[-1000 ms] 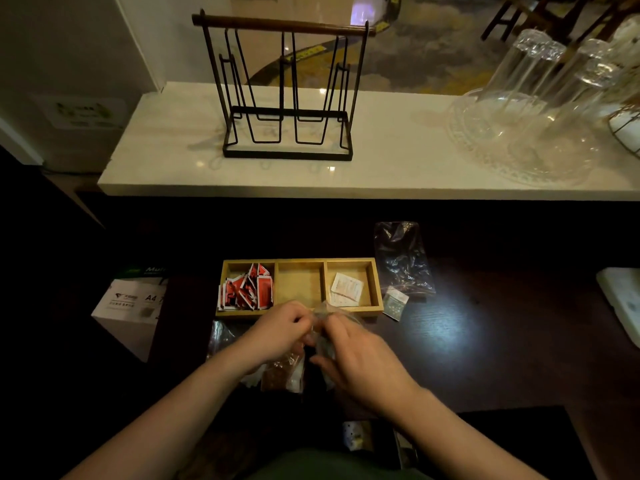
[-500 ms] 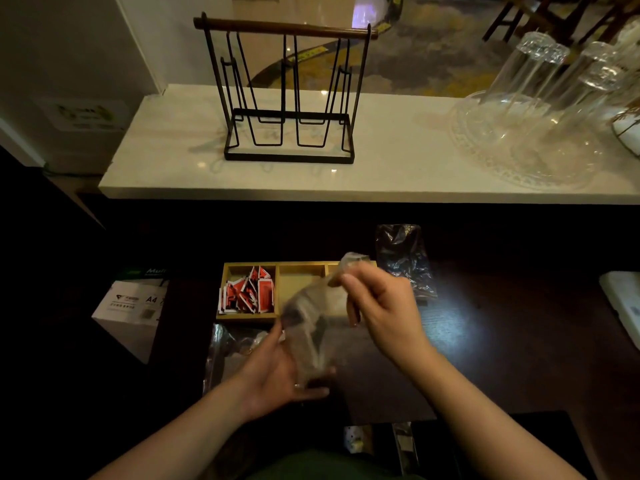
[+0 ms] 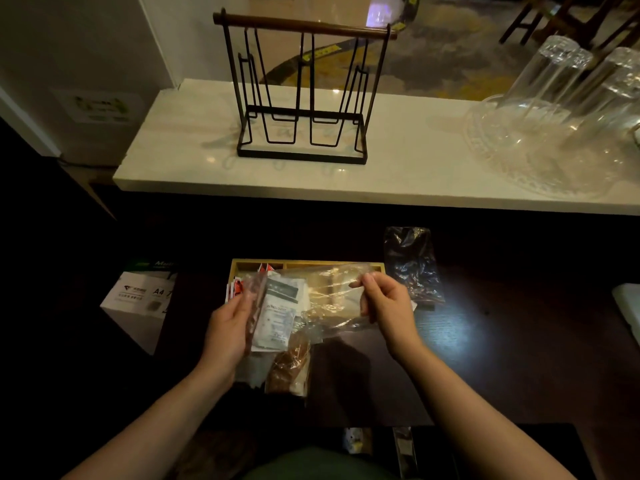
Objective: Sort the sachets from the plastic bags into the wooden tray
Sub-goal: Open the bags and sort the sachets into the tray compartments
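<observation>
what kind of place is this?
Probably a hotel or cafe drinks station: upturned glasses on a glass tray, a cup rack on a marble counter, sachets being sorted below.

clear plastic bag (image 3: 325, 299) now stretched flat between left hand (image 3: 230, 327) and right hand (image 3: 388, 306), raised over wooden tray (image 3: 239, 266); previously bunched.

The dark table (image 3: 502, 358) carries the wooden tray (image 3: 239, 265) and a crumpled plastic bag (image 3: 412, 265) beside it

Clear crinkled plastic bag (image 3: 332, 299), seemingly paper sachets (image 3: 277, 317), wooden tray (image 3: 304, 264), glossy dark table (image 3: 485, 341)
</observation>
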`<state>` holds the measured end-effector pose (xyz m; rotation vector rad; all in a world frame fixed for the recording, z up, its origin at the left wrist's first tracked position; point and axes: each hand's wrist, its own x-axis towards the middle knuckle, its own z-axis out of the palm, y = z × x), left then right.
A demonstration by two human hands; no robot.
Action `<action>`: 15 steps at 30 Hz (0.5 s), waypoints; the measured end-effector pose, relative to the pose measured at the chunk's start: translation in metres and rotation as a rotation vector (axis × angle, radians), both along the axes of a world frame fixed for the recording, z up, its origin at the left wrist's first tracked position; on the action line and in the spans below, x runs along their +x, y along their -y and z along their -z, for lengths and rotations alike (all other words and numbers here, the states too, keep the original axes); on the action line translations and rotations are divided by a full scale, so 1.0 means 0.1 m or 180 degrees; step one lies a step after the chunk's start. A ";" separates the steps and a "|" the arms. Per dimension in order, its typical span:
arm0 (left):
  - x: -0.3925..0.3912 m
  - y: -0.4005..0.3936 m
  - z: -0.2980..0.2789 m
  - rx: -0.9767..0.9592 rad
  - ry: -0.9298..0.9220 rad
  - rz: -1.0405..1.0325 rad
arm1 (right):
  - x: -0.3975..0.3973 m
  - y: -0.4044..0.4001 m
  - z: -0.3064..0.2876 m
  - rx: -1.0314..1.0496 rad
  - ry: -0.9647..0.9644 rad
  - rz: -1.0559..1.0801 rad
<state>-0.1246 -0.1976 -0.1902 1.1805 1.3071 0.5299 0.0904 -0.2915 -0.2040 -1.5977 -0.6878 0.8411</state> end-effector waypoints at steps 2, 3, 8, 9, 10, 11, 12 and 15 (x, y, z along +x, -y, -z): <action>-0.03 -0.11 0.07 0.0472 -0.0334 -0.0043 | 0.04 -0.10 0.06 -0.0198 -0.0160 -0.0165; -0.05 -0.17 0.10 0.0735 -0.0494 -0.0042 | 0.06 -0.16 0.08 -0.0271 -0.0215 -0.0258; -0.10 -0.40 0.15 0.1476 -0.0912 -0.0066 | 0.12 -0.43 0.11 -0.0763 -0.0323 -0.0736; -0.11 -0.43 0.16 0.1566 -0.0954 -0.0060 | 0.15 -0.47 0.14 -0.0874 -0.0329 -0.0795; -0.11 -0.46 0.17 0.1651 -0.1001 -0.0043 | 0.17 -0.50 0.18 -0.0955 -0.0399 -0.0836; -0.12 -0.49 0.17 0.1726 -0.1029 -0.0025 | 0.20 -0.53 0.22 -0.1006 -0.0536 -0.0865; -0.12 -0.51 0.17 0.1790 -0.1049 -0.0008 | 0.22 -0.56 0.25 -0.1028 -0.0715 -0.0875; -0.12 -0.54 0.16 0.1964 -0.1106 0.0057 | 0.24 -0.61 0.32 -0.1008 -0.1224 -0.0822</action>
